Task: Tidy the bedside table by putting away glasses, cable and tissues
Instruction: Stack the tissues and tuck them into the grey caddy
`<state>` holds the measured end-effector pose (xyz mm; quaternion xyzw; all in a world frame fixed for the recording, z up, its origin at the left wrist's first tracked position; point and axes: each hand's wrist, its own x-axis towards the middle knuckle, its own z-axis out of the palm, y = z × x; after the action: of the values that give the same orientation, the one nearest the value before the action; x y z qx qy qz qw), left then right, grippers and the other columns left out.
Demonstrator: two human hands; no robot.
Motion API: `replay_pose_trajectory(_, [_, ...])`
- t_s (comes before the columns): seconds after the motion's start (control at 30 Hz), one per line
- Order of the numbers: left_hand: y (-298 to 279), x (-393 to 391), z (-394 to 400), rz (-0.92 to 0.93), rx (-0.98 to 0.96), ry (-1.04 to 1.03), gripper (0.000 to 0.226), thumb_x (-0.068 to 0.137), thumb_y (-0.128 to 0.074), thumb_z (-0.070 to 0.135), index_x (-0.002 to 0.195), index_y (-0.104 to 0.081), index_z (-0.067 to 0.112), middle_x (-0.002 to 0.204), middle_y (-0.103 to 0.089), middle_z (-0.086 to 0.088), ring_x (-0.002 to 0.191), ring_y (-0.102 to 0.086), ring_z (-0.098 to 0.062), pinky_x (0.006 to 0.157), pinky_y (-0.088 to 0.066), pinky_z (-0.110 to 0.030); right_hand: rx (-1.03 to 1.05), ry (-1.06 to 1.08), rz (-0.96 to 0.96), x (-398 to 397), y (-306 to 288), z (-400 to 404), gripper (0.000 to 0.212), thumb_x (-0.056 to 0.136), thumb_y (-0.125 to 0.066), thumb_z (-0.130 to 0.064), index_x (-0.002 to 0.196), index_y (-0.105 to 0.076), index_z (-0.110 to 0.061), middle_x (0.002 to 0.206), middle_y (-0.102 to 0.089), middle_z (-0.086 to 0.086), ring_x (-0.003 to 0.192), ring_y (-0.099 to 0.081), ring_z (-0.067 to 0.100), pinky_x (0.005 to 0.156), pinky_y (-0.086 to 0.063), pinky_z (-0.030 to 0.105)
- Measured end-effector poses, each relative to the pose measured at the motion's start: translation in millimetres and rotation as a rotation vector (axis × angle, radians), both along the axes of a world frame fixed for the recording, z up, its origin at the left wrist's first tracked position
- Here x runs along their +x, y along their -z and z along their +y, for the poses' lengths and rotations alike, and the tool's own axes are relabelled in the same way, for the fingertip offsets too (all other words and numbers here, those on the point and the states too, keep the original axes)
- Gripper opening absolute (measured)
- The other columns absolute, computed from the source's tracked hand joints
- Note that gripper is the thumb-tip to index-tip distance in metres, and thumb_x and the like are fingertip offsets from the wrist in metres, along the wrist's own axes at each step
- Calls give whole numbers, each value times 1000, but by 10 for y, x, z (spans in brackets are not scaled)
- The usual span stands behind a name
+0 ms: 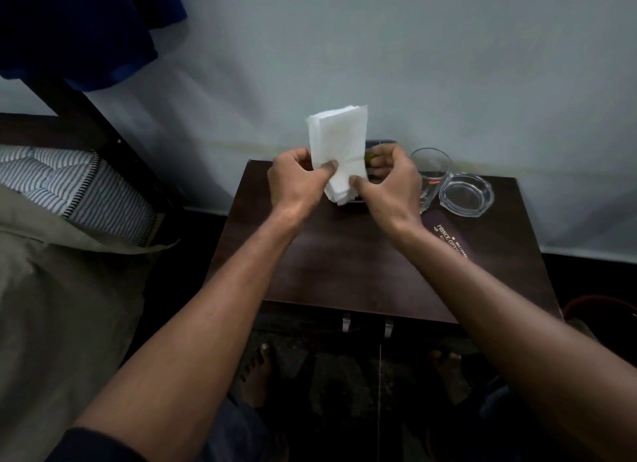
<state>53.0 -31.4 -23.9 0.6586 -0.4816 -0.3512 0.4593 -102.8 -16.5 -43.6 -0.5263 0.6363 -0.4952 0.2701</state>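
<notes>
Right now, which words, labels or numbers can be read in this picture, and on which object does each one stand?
"PRINCE OPTI…" on the dark glasses case; the rest is hidden by the right forearm.
Smaller lines on the case: too small to read.
Red mark on the drinking glass: blurred, unreadable.

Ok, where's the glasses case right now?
In the head view the glasses case lies on the right side of the bedside table, partly under the right forearm, just in front of the drinking glass and the ashtray.
</notes>
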Motion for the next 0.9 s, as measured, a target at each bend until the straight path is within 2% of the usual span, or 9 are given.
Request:
replay_pose_trajectory(0.07, [-59,-35,-7,-71,-76,-112,24,80,-86,29,100,-83,17,93,-83,5,83,-79,-10,78,-66,-34,-116,97,64,41,-33,-31,41,73,-87,-11,109,-69,-16,105,-70,0,82,-62,5,78,-55,23])
replay_pose_trajectory(0.17, [-99,-106,-8,-97,-133,-221,20,83,-81,31,92,-80,13,88,-82,1,82,-78,-18,76,-61,-35,-121,-10,-19,105,-76,-106,25,85,-73,3,102,-76,-16,97,-76,-3,80,-69,6,83,-62,31])
replay_pose_trajectory(0.4, [-52,-234,-39,-80,-174,-148,19,90,-73,26,107,-78,19,88,-83,5,86,-78,-15,76,-56,-25,35,-195,-88,238,-56,-265,56,86,-46,11,132,-72,-7,124,-78,4,115,-73,15,106,-57,39])
replay_pose_trajectory(0.47, [-19,-239,-67,-81,-144,-106,21,90,-71,23,109,-78,20,90,-83,4,90,-78,-19,80,-59,-33,55,-212,-31,234,-63,-273,56,83,-44,7,128,-73,-11,115,-79,3,106,-73,19,99,-59,44])
replay_pose_trajectory(0.53, [-15,-272,-78,-82,-100,-60,21,90,-70,17,110,-78,18,92,-83,5,88,-76,-17,78,-56,-29,112,-218,19,216,-55,-286,51,81,-44,5,119,-73,-13,102,-78,4,93,-70,25,90,-59,50])
replay_pose_trajectory(0.63, [-13,-322,-87,-113,-27,8,24,87,-65,5,104,-75,17,87,-74,9,82,-64,-15,70,-40,-21,164,-261,24,205,-33,-305,63,73,-41,-1,126,-70,-20,111,-79,1,106,-73,23,100,-58,52])
replay_pose_trajectory(0.7, [28,-332,-139,-137,-4,83,24,82,-59,0,94,-69,18,83,-72,4,85,-67,-25,72,-41,-25,183,-291,48,193,26,-343,61,69,-41,-4,121,-67,-24,108,-78,2,106,-73,26,97,-58,55])
replay_pose_trajectory(0.8, [75,-323,-194,-243,-6,150,27,76,-55,0,93,-69,14,84,-72,-1,84,-66,-29,72,-46,-31,194,-290,81,181,45,-369,45,67,-41,-3,105,-63,-12,96,-74,13,96,-70,39,84,-58,61])
replay_pose_trajectory(0.9, [118,-311,-236,-300,-36,128,27,76,-56,1,95,-73,10,95,-76,-9,92,-68,-32,79,-54,-39,160,-256,120,147,-5,-366,34,75,-46,5,104,-62,-2,97,-72,20,95,-68,41,82,-57,58])
